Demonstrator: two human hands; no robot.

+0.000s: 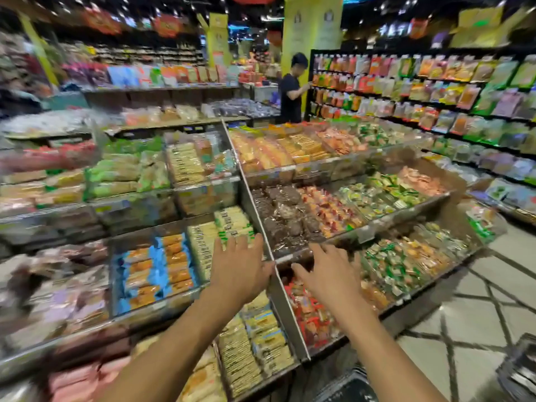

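Observation:
Both my arms reach forward over a tiered snack display in a shop. My left hand [240,265] hovers with fingers spread above the bin of pale yellow-and-green wrapped bars [232,224], holding nothing. My right hand [327,271] is stretched out with straight fingers over the bin edge, between the dark brown wrapped sweets [284,219] and the red-orange wrapped sweets [310,311]. A clear divider panel [255,204] runs between my hands. The picture is motion-blurred.
Clear bins hold blue-and-orange packets [156,271], green sweets [397,265] and orange snacks [269,152]. A person in black [291,91] stands at the far shelf of hanging packets [435,91]. Tiled floor [464,323] lies right, a dark basket [519,369] at bottom right.

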